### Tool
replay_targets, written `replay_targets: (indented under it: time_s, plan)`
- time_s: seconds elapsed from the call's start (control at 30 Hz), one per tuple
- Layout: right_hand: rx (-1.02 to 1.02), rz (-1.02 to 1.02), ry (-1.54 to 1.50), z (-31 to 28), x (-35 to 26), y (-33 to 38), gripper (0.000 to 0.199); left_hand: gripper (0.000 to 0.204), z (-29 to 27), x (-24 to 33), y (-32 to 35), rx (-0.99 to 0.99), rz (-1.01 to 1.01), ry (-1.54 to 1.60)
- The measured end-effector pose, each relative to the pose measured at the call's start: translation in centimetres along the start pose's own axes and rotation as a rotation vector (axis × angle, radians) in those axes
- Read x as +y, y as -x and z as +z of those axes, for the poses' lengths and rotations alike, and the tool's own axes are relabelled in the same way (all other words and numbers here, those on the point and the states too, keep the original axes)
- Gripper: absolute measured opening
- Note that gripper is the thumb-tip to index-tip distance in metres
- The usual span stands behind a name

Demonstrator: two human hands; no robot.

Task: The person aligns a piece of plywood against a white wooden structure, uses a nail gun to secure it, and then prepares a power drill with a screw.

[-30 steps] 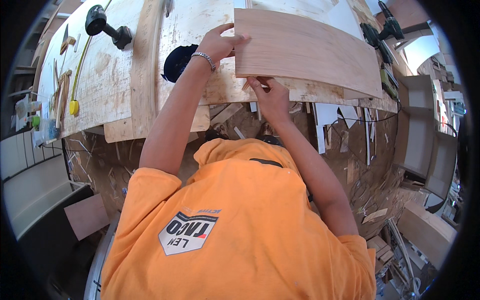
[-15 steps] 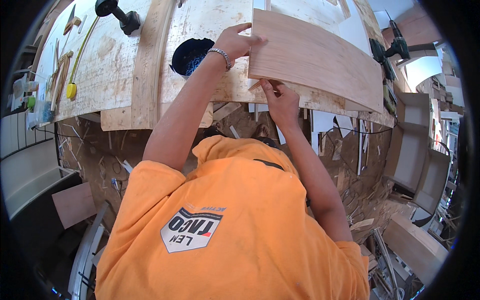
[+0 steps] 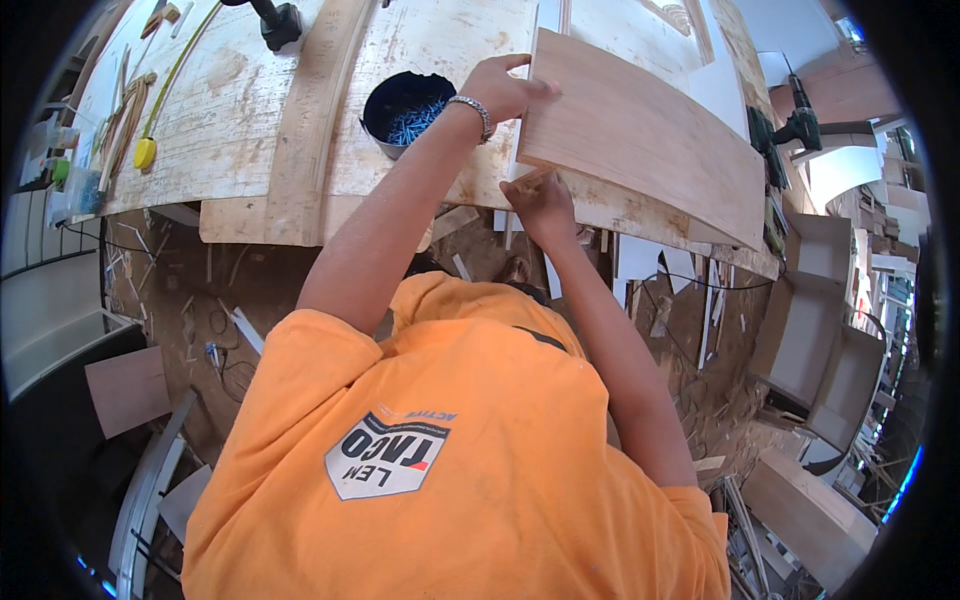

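A pale plywood panel (image 3: 640,130) lies slantwise over the right part of the workbench, propped above its top. My left hand (image 3: 500,92), with a chain bracelet at the wrist, grips the panel's left edge near its far corner. At the near left corner is my right hand (image 3: 543,210), its fingers closed round a small wood strip (image 3: 531,180) just under the panel; most of the strip is hidden. Left of my left forearm stands a dark round tub (image 3: 378,112) holding many blue screws (image 3: 418,122).
The worn white workbench (image 3: 225,110) carries a long plank (image 3: 308,120), a yellow tape measure (image 3: 145,152), a cordless drill (image 3: 280,25) and a second drill (image 3: 800,125) at right. Offcuts and cables litter the floor. Open wooden boxes (image 3: 800,315) stand at right.
The view has shifted slightly. My right hand has turned and come closer to the panel's near corner, its thumb now pointing left. My left hand keeps its hold on the edge.
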State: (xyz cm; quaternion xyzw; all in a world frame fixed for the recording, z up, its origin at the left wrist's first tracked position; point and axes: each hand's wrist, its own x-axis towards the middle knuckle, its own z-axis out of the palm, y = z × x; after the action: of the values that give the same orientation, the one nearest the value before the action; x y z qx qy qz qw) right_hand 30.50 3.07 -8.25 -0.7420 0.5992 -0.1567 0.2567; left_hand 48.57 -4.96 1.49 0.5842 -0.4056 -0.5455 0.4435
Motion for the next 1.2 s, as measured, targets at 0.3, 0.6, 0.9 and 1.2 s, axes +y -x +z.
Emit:
replay_targets:
  time_s: [0.3,0.6,0.9,1.2]
  plan:
    - [-0.044,-0.132,0.107,2.4,0.7,-2.7,0.032,0.074,-0.2,-0.7,-0.7,0.016,0.010,0.007]
    - [0.151,-0.192,-0.034,3.3,1.5,-2.4,0.039,0.074,-0.1,0.6,0.5,0.016,-0.031,0.017]
    - [0.081,-0.099,-0.045,3.7,1.8,-2.3,0.032,0.076,0.0,0.5,0.7,0.011,-0.004,0.047]
    - [0.071,-0.082,-0.023,3.7,1.5,-2.5,0.034,0.074,-0.2,-0.3,0.1,0.021,0.022,0.048]
